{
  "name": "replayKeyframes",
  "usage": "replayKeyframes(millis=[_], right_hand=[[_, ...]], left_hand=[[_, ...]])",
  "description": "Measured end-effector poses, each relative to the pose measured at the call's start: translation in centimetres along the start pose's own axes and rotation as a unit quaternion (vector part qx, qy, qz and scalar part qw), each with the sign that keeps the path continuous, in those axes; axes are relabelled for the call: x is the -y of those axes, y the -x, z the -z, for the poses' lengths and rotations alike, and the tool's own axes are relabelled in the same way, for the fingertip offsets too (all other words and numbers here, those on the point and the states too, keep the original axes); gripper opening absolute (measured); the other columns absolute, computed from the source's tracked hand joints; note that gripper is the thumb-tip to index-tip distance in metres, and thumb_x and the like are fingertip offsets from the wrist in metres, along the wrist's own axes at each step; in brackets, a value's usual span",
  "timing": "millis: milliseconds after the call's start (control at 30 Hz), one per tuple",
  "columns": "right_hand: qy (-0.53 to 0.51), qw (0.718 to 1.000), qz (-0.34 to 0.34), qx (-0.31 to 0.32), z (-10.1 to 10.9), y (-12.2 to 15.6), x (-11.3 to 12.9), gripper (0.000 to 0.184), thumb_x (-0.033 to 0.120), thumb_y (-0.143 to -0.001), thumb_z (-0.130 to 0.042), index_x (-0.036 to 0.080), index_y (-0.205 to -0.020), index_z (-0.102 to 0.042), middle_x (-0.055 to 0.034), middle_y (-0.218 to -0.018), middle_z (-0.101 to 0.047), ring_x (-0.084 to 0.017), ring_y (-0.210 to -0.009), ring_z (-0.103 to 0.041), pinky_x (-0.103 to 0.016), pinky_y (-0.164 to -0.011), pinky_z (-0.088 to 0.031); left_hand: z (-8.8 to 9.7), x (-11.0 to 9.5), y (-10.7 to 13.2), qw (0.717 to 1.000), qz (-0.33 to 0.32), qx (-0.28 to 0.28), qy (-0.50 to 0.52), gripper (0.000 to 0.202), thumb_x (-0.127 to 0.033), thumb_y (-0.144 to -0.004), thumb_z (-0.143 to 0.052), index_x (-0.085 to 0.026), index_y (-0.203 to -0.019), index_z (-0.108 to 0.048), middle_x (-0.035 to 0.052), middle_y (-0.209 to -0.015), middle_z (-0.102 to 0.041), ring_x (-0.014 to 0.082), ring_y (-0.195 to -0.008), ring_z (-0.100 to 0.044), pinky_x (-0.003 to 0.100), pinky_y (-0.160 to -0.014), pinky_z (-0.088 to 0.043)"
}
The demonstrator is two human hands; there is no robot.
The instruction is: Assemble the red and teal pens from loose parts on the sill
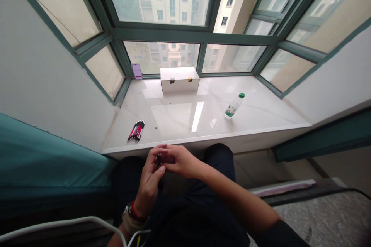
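Both hands meet just in front of the sill's edge, above my lap. My left hand [150, 175], with a watch and a red band at the wrist, curls its fingers and thumb around a small dark thing [159, 159], mostly hidden. Against it presses my right hand [183, 161], its fingers bent inward and largely covering whatever lies in them. Closest to the hands is a bunch of red, black and white pens [136, 131] lying side by side on the sill. A tiny dark piece [156, 127] lies to their right, and another small bit [170, 103] farther back.
On the white windowsill [174, 139], a closed white box [179, 86] stands against the window. A clear bottle with a green cap [234, 106] is at the right. A purple item [136, 71] leans in the left corner. A white cable [87, 220] crosses the lower left.
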State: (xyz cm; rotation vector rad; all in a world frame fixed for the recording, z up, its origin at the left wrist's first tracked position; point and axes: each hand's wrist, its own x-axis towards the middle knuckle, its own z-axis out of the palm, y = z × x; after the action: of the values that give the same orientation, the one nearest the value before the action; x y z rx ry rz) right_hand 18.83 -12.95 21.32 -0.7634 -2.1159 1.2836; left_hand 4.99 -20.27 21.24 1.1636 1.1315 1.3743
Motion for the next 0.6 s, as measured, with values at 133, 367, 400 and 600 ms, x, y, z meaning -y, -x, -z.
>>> replayKeyframes(millis=[133,367,400,600], right_hand=[[-0.071,0.995,-0.04,-0.053,0.0,0.3,0.1,0.036,0.032,-0.079,-0.075,0.021,-0.111,-0.063,0.0004,-0.083,-0.061,-0.012,-0.069,-0.053,-0.023,-0.064,-0.043],[-0.179,0.963,-0.134,-0.152,-2.6,1.9,-1.4,0.042,0.046,-0.078,-0.076,0.02,-0.106,-0.058,-0.0043,-0.097,-0.065,-0.017,-0.086,-0.062,-0.026,-0.07,-0.048],[-0.198,0.959,-0.146,-0.142,-3.3,2.1,-1.6,0.041,0.046,-0.077,-0.076,0.02,-0.104,-0.059,-0.0041,-0.096,-0.065,-0.017,-0.086,-0.062,-0.026,-0.069,-0.049],[-0.289,0.934,-0.142,-0.156,-5.8,2.4,-1.5,0.031,0.044,-0.083,-0.07,0.019,-0.098,-0.061,-0.0002,-0.081,-0.065,-0.014,-0.068,-0.062,-0.025,-0.061,-0.049]], left_hand=[[-0.1,-0.1,-0.9,0.995,0.056,-0.04,0.073,0.015,-0.031,-0.09,-0.057,-0.02,-0.101,-0.058,0.0076,-0.124,-0.059,0.0206,-0.108,-0.059,0.03,-0.09,-0.048],[0.9,-1.4,-2.8,0.961,0.068,-0.058,0.262,0.003,-0.024,-0.088,-0.053,-0.021,-0.088,-0.053,0.0075,-0.113,-0.064,0.0128,-0.077,-0.054,0.023,-0.06,-0.046],[1.0,-1.6,-3.1,0.957,0.062,-0.067,0.274,0.003,-0.024,-0.088,-0.053,-0.021,-0.088,-0.053,0.0071,-0.109,-0.065,0.013,-0.076,-0.054,0.023,-0.059,-0.046],[0.9,-1.5,-3.8,0.957,0.026,-0.116,0.265,0.009,-0.029,-0.089,-0.058,-0.021,-0.094,-0.058,0.0063,-0.099,-0.068,0.014,-0.079,-0.059,0.024,-0.063,-0.051]])
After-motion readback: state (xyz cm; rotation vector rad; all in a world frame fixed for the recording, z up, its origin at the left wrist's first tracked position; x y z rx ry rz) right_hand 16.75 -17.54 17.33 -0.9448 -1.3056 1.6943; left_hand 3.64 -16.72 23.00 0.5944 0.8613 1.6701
